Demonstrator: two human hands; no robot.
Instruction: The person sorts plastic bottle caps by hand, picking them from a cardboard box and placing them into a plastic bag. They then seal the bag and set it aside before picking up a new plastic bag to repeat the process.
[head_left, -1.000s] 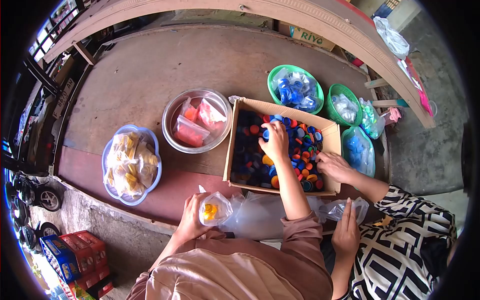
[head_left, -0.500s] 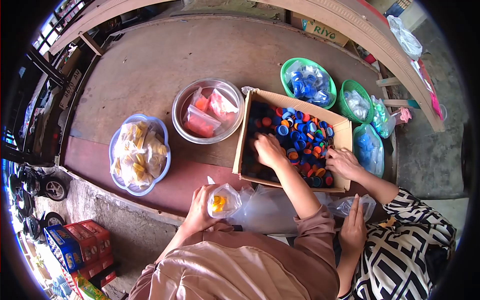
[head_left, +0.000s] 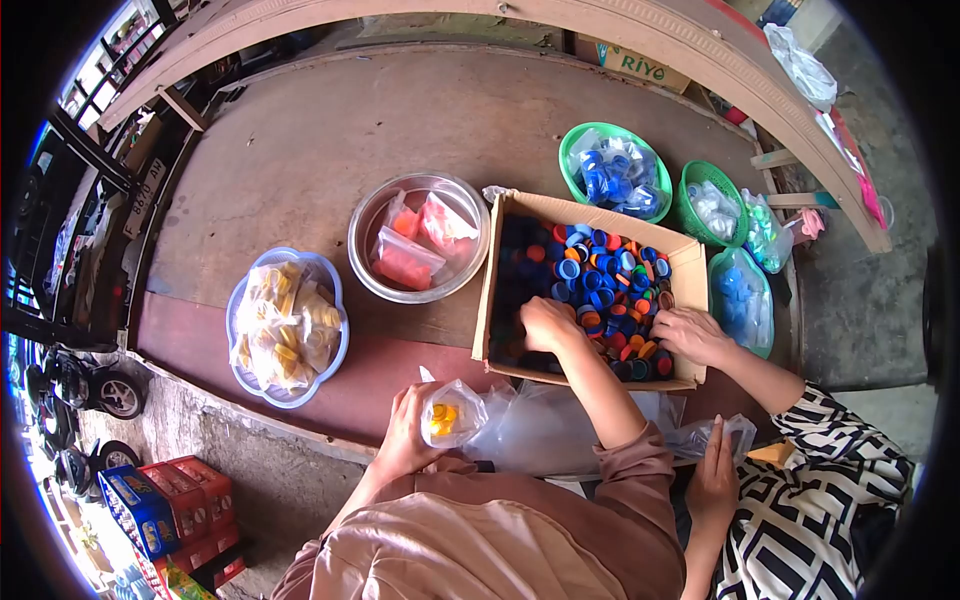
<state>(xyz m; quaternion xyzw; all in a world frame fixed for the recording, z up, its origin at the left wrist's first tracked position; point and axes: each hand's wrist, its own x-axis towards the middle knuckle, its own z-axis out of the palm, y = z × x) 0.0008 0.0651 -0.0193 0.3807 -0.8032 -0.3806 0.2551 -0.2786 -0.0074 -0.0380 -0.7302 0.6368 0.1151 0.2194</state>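
My left hand [head_left: 405,432] is closed on a clear plastic bag [head_left: 470,402] whose open mouth faces up, with a few yellow bottle caps [head_left: 441,419] inside. Inside the cardboard box [head_left: 590,369], my right hand [head_left: 549,325] reaches down with curled fingers, at the near left of a heap of blue, orange, red and dark bottle caps [head_left: 602,285]. Its fingertips are hidden, so what they hold does not show. A co-worker's hand [head_left: 692,336] reaches into the same box from the right. Their other hand [head_left: 714,480] rests by another clear bag [head_left: 740,433].
Left of the box stand a metal bowl [head_left: 362,262] with bagged pink-red pieces and a blue basket [head_left: 338,352] with bagged yellow caps. Green baskets [head_left: 570,150] with bagged caps sit behind and right. Clear plastic sheets [head_left: 560,430] lie in front of the box.
My right hand has moved nearer and slightly right within the box, from its left wall toward the front of the heap. My left hand still holds the bag. The view has shifted slightly.
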